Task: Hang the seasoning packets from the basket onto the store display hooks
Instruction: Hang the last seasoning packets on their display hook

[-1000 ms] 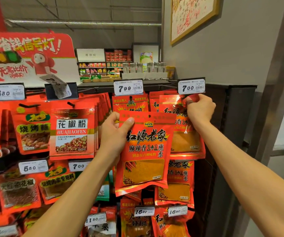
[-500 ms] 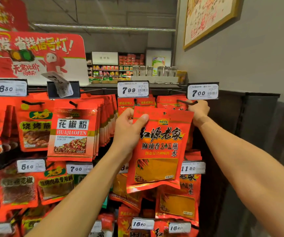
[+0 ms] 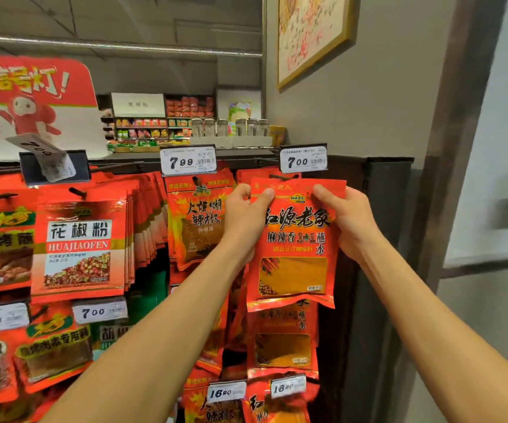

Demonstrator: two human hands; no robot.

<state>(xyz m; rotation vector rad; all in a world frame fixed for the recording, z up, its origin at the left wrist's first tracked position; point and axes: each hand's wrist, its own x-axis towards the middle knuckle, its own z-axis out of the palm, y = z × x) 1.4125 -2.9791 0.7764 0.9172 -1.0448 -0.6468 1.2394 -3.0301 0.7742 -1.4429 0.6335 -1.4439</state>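
A red seasoning packet (image 3: 295,242) with black characters and a yellow powder window is held up against the display. My left hand (image 3: 245,221) grips its upper left corner, thumb on the front. My right hand (image 3: 349,221) grips its upper right corner. The packet's top edge sits just below a dark display hook (image 3: 280,177) under the 7.00 price tag (image 3: 303,160). Whether the hook passes through the packet's hole cannot be seen. More packets of the same kind (image 3: 283,340) hang below it. The basket is out of view.
Left of the held packet hang chili packets (image 3: 196,221) under a 7.99 tag (image 3: 188,161) and a thick row of huajiao powder packets (image 3: 78,248). A dark rack post (image 3: 381,239) and a grey wall (image 3: 368,102) stand at the right.
My right hand left the hook and the hanging packets and took the packet's upper right corner. Both hands now hold the packet, which moved right to under the 7.00 tag.
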